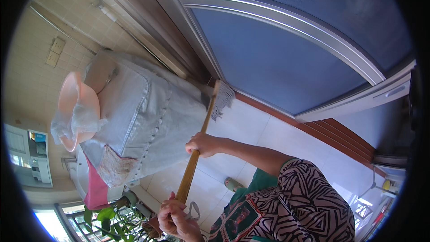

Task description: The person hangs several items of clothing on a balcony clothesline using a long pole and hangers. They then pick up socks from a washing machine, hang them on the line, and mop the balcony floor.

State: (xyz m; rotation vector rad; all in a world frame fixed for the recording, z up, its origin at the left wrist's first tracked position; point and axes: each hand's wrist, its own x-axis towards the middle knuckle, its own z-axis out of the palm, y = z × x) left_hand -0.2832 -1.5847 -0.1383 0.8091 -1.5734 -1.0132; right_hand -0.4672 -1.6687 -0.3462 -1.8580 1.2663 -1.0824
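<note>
A string mop with a yellowish wooden handle slants across the middle of the view. My right hand is closed around the handle partway along. My left hand grips it nearer its upper end, where a pale loop hangs alongside. At the far end, the grey mop head lies on the pale tile floor, beside the base of the door frame. Left of the handle stands a large box-shaped thing under a grey fabric cover; what is under it is hidden.
A pink plastic basin with a whitish cloth over its rim sits atop the cover. A folded cloth, pink fabric, washbasin and potted plant are nearby. A sliding door and red-brown sill border the floor.
</note>
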